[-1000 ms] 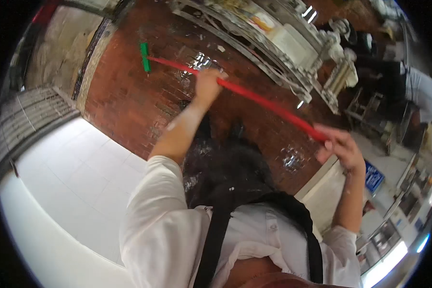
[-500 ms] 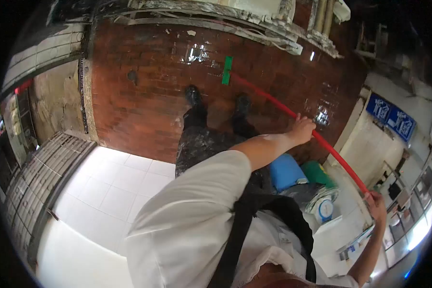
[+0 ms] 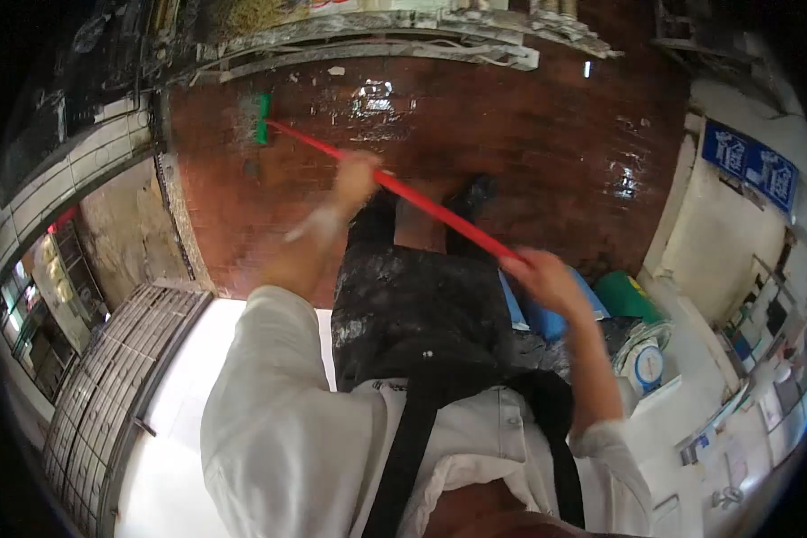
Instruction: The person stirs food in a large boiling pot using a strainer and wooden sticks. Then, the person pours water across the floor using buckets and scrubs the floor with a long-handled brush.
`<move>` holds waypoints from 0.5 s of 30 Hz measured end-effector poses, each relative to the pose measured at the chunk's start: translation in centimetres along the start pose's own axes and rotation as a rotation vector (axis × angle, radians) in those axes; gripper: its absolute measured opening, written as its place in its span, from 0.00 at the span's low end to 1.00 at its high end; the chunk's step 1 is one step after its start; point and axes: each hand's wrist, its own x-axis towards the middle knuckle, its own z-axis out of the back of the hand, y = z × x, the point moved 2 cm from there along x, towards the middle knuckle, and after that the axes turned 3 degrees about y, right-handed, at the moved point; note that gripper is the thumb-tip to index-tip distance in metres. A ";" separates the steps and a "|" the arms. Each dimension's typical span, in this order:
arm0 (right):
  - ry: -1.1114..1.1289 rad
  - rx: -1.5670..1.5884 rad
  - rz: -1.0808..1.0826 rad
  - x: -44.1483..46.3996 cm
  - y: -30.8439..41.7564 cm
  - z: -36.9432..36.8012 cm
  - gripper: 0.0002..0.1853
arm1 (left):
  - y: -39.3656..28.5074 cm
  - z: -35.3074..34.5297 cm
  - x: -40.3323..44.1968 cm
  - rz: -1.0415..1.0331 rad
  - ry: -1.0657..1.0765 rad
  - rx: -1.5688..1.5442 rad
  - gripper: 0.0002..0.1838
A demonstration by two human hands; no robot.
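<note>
A long-handled floor brush (image 3: 439, 212) with a red pole slants across my front. Its narrow green head (image 3: 263, 118) rests on the wet reddish-brown floor (image 3: 269, 197) at the upper left. My left hand (image 3: 357, 182), somewhat blurred, is closed round the lower part of the pole. Nearer my body, my right hand (image 3: 542, 280) grips the upper end of the pole. My dark apron (image 3: 417, 300) and one dark shoe (image 3: 478, 190) show below the pole.
A slatted rack (image 3: 121, 386) stands at the left, beside white tiles. On the right are blue bags (image 3: 547, 318), a green container (image 3: 626, 298), a round-dial scale (image 3: 647, 366) and a blue sign (image 3: 750, 164). Pipes and ledges (image 3: 368, 49) run along the far edge.
Both hands have swung the floor brush to the left. Its green head has moved from the upper middle of the floor to the upper left, and my right hand has come in closer to my body.
</note>
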 end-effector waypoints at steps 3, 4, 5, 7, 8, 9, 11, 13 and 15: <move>-0.235 -0.119 -0.306 -16.4 -7.7 9.3 0.19 | -22.7 2.2 2.3 -0.269 0.109 -0.140 0.21; -0.188 -0.021 -0.405 -22.3 -10.3 12.8 0.19 | -29.0 -1.9 3.0 -0.373 0.044 -0.241 0.23; -0.331 0.023 -0.524 -28.7 -13.2 15.3 0.18 | -35.7 -2.8 4.3 -0.454 0.138 -0.281 0.23; -0.563 0.084 -0.604 -38.2 -16.9 20.0 0.19 | -47.2 -5.1 6.5 -0.580 0.256 -0.356 0.20; -0.532 0.056 -0.633 -40.5 -18.0 22.3 0.20 | -52.0 -9.1 8.4 -0.630 0.331 -0.397 0.13; -0.522 0.036 -0.674 -39.9 -18.3 23.5 0.20 | -55.5 -12.5 10.3 -0.642 0.336 -0.435 0.12; -0.508 0.002 -0.755 -37.3 -19.2 25.7 0.22 | -57.2 -15.3 13.8 -0.662 0.319 -0.426 0.11; -0.676 -0.079 -0.513 -35.9 -24.8 27.1 0.22 | -55.9 -16.2 15.6 -0.662 0.303 -0.344 0.11; -0.388 -0.112 -0.588 -27.8 -22.4 25.8 0.20 | -48.6 -13.7 14.8 -0.487 0.358 -0.207 0.10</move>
